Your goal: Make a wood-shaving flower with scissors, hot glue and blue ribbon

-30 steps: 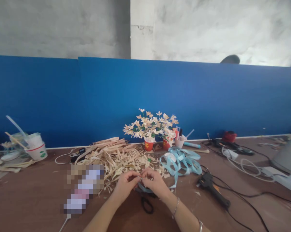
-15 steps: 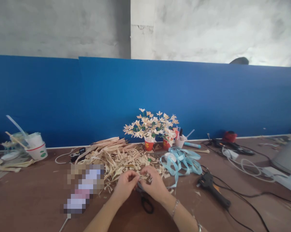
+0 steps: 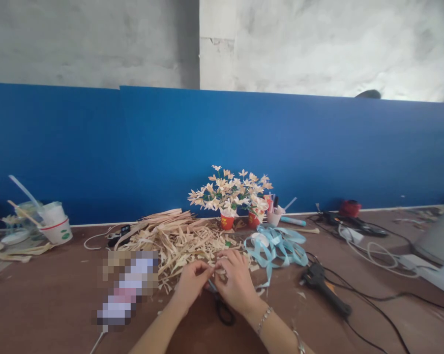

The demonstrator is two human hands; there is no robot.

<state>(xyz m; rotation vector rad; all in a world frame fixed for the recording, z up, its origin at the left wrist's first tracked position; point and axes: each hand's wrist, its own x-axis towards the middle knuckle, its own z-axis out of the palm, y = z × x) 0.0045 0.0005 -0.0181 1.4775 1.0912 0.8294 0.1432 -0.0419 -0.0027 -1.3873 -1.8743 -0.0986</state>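
My left hand (image 3: 192, 283) is closed in a pinch, its fingertips meeting those of my right hand (image 3: 234, 278). The right fingers are curled and pinched too, palm turned down. Whatever lies between the fingertips is too small and covered to make out. Beneath the hands, on the brown table, rest scissors with a dark handle loop (image 3: 225, 313); their blades are partly hidden. Just beyond is a heap of pale dried husk strips (image 3: 181, 236). Behind it, pale husk-like flowers (image 3: 229, 189) stand in red paper cups (image 3: 227, 221).
Light blue ribbon (image 3: 277, 248) lies tangled right of the hands. A black glue gun (image 3: 327, 290) with trailing cables is farther right. A blurred-out phone-like object (image 3: 128, 290) lies left. A white paper tub (image 3: 55, 230) stands far left, and a blue partition (image 3: 162, 147) closes the back.
My right hand has rolled over, its back turned more upward and its fingers reaching slightly forward. The left hand stays nearly in place.
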